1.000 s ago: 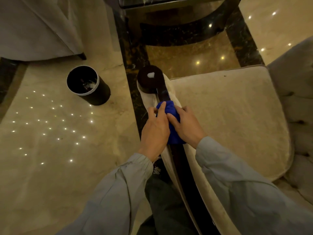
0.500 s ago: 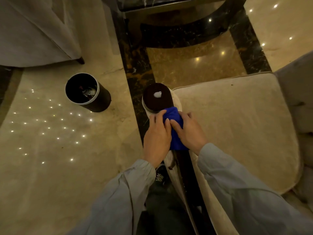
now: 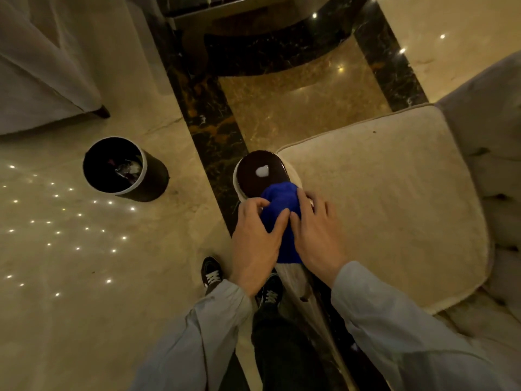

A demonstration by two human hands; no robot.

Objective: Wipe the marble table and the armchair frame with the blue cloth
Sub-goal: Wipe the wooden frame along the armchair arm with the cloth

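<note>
The blue cloth [image 3: 282,218] is wrapped over the dark wooden armrest of the armchair frame [image 3: 259,170], just behind its round glossy end. My left hand [image 3: 255,244] grips the cloth from the left side and my right hand [image 3: 317,238] grips it from the right, thumbs meeting on top. The rail under the cloth is hidden. The cream seat cushion [image 3: 389,198] lies to the right. The dark marble table [image 3: 239,12] shows only as an edge at the top.
A black round waste bin [image 3: 124,169] with rubbish stands on the polished floor to the left. Another upholstered seat [image 3: 42,69] fills the upper left. My shoes [image 3: 212,275] stand beside the armrest. The tufted chair back [image 3: 496,142] rises at right.
Both hands have slid the blue cloth forward along the armrest, reaching the round end. The view has dipped, and my shoes have come into sight.
</note>
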